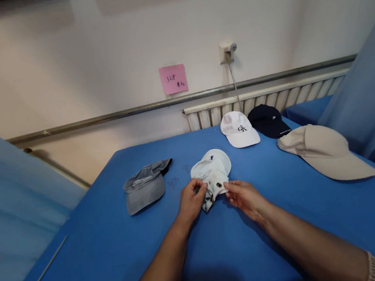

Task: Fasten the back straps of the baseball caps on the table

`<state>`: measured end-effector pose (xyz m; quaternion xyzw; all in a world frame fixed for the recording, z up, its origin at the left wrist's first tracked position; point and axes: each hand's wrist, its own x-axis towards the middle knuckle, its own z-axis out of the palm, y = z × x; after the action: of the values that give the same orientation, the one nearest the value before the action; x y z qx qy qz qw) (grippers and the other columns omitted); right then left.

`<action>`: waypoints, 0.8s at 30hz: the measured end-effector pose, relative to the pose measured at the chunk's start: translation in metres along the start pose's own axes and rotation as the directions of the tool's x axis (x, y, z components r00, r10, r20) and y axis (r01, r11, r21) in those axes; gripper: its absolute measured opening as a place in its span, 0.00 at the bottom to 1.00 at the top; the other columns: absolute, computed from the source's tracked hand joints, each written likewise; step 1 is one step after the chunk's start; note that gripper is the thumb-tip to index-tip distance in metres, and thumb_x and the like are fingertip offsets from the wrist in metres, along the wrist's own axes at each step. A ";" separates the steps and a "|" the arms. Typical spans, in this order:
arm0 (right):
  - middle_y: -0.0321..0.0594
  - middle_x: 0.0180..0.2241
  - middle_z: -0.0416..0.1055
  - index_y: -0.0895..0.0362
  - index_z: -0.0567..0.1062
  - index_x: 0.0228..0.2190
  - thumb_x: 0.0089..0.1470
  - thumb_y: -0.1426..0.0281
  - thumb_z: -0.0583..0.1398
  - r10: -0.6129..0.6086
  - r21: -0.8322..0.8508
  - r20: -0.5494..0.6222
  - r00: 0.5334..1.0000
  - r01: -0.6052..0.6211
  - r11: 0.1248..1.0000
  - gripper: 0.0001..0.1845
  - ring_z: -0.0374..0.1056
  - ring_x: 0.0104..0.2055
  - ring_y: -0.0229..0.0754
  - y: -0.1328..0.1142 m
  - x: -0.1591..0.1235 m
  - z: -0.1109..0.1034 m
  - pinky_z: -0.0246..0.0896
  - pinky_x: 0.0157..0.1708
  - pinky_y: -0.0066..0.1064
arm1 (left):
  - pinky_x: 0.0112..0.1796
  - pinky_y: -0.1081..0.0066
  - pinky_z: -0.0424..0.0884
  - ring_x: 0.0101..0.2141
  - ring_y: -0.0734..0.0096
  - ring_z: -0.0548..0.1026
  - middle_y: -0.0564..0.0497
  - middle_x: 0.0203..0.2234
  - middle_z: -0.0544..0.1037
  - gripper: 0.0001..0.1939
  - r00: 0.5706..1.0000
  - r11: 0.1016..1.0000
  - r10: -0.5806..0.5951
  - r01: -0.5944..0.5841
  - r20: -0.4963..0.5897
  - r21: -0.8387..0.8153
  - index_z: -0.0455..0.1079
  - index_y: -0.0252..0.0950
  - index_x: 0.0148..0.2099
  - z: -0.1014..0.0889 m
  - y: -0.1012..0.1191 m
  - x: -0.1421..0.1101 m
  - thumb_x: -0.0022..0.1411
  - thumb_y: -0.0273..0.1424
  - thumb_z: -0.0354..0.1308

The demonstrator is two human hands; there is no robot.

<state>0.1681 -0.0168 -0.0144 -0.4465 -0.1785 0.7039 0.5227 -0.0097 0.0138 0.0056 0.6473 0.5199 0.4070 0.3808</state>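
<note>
A pale mint-white cap [208, 167] lies at the middle of the blue-covered surface, its brim pointing away from me and a small dark logo on its front. My left hand [192, 198] pinches the near left edge of this cap, where a patterned inner strip hangs down. On the other side, my right hand [245, 195] grips the near right edge between thumb and fingers, close to a dark metal eyelet or buckle. Left of my hands rests a grey cap [145, 186], brim toward me.
A white cap [238, 130], a black cap [268, 121] and a large beige cap [325, 147] sit at the back right. Behind the blue surface [112, 253] are a radiator [201, 118] and a metal rail [131, 112]. A thin stick [47, 267] lies at the left edge, near a blue curtain [18, 209].
</note>
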 end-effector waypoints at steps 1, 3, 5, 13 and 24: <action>0.34 0.21 0.70 0.58 0.71 0.29 0.40 0.66 0.69 -0.020 -0.040 -0.035 0.999 0.018 0.999 0.15 0.65 0.22 0.35 0.001 0.001 0.001 0.57 0.20 0.24 | 0.33 0.73 0.66 0.28 0.72 0.69 0.53 0.24 0.72 0.11 1.000 1.000 0.004 -0.004 -0.009 0.000 0.68 0.35 0.29 0.002 0.000 -0.001 0.57 0.38 0.59; 0.33 0.20 0.68 0.57 0.70 0.27 0.39 0.65 0.70 -0.096 -0.155 -0.098 0.991 0.080 0.985 0.17 0.63 0.20 0.34 0.002 0.004 0.002 0.55 0.18 0.24 | 0.35 0.72 0.66 0.30 0.71 0.71 0.52 0.26 0.73 0.11 1.000 1.000 0.006 -0.006 -0.010 -0.003 0.69 0.35 0.30 0.007 0.001 -0.004 0.56 0.38 0.59; 0.31 0.18 0.67 0.57 0.69 0.27 0.37 0.63 0.69 -0.200 -0.268 -0.114 0.973 0.164 0.950 0.18 0.62 0.19 0.33 0.001 0.008 0.001 0.53 0.18 0.23 | 0.36 0.72 0.67 0.32 0.69 0.72 0.51 0.28 0.75 0.11 1.000 1.000 -0.005 0.005 0.003 -0.012 0.69 0.35 0.32 0.012 0.002 -0.006 0.56 0.38 0.60; 0.30 0.17 0.66 0.56 0.67 0.26 0.38 0.56 0.66 -0.334 -0.384 -0.048 0.941 0.291 0.876 0.20 0.61 0.17 0.34 -0.002 0.012 0.001 0.51 0.17 0.24 | 0.38 0.71 0.67 0.37 0.67 0.74 0.49 0.33 0.77 0.11 0.999 0.995 -0.030 0.029 -0.018 -0.098 0.69 0.36 0.35 0.018 0.000 -0.009 0.54 0.38 0.62; 0.29 0.17 0.66 0.56 0.66 0.28 0.40 0.62 0.65 -0.461 -0.460 0.000 0.887 0.409 0.788 0.16 0.59 0.18 0.34 0.009 0.015 0.001 0.53 0.19 0.25 | 0.40 0.70 0.66 0.35 0.67 0.73 0.51 0.31 0.76 0.08 0.999 0.999 -0.026 0.025 -0.029 -0.046 0.72 0.36 0.35 0.017 0.005 -0.008 0.52 0.33 0.61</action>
<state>0.1614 -0.0063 -0.0272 -0.5399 -0.4038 0.4779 0.5630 0.0066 0.0036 0.0027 0.6258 0.5244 0.4232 0.3929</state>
